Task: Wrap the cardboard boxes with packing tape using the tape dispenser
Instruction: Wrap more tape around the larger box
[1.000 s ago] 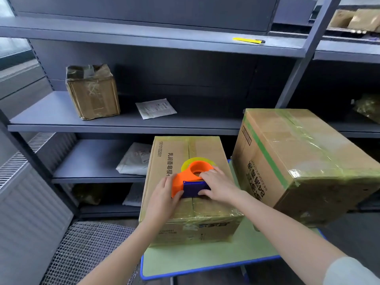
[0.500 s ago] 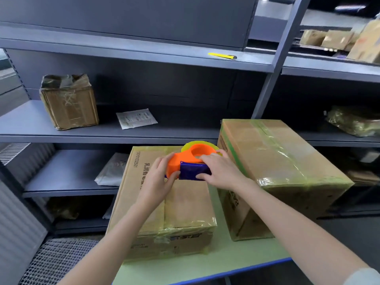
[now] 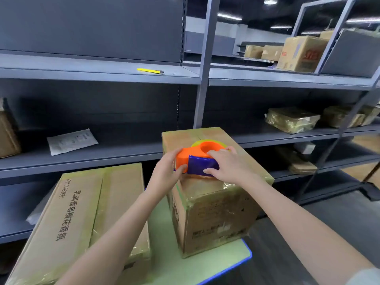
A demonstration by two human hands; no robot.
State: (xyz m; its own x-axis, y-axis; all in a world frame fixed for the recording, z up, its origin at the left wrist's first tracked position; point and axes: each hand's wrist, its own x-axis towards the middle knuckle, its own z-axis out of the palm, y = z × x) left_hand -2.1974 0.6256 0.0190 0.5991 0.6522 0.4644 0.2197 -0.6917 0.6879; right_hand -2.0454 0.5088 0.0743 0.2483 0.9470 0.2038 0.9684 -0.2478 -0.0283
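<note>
Two hands curl round one tape dispenser [image 3: 197,155]: the left hand [image 3: 166,173] grips its orange nose and the right hand [image 3: 228,167] clasps its purple body. It is orange, with a yellowish roll, and sits over the top of the right box [image 3: 216,204]. That and the left box [image 3: 82,212] make two tape-shiny cartons on the green table [image 3: 226,260].

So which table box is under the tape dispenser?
The taller right box; the tape dispenser is at its top, not over the flat left box.

"乳润香皂樱花香氛" on left cardboard box [image 3: 82,212]
</note>
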